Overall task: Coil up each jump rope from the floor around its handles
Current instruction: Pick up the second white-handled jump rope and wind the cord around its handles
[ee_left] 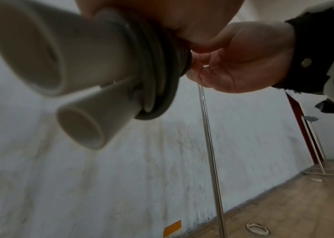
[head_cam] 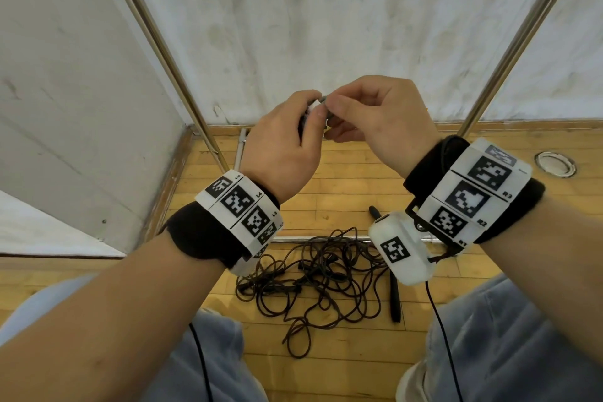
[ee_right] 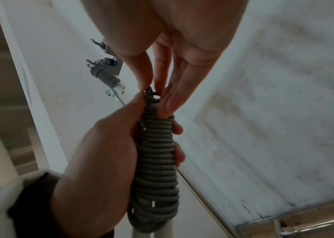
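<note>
A grey jump rope (ee_right: 158,161) is wound in tight turns around its two white handles (ee_left: 60,56). My left hand (head_cam: 303,121) grips this bundle upright at chest height, thumb and fingers curled around the coil (ee_left: 162,72). My right hand (head_cam: 336,108) pinches the rope's loose end (ee_right: 152,95) at the top of the coil, between thumb and fingertips. Below on the wooden floor lies a dark brown rope (head_cam: 319,277) in a loose tangle, with its black handles (head_cam: 394,297) beside it.
Two slanted metal poles (head_cam: 156,42) (head_cam: 522,42) frame a white sheet wall. A metal bar (head_cam: 293,239) lies across the floor by the tangle. Another coiled grey rope (ee_right: 105,75) hangs from a clamp on a pole. A round floor fitting (head_cam: 554,164) sits at right.
</note>
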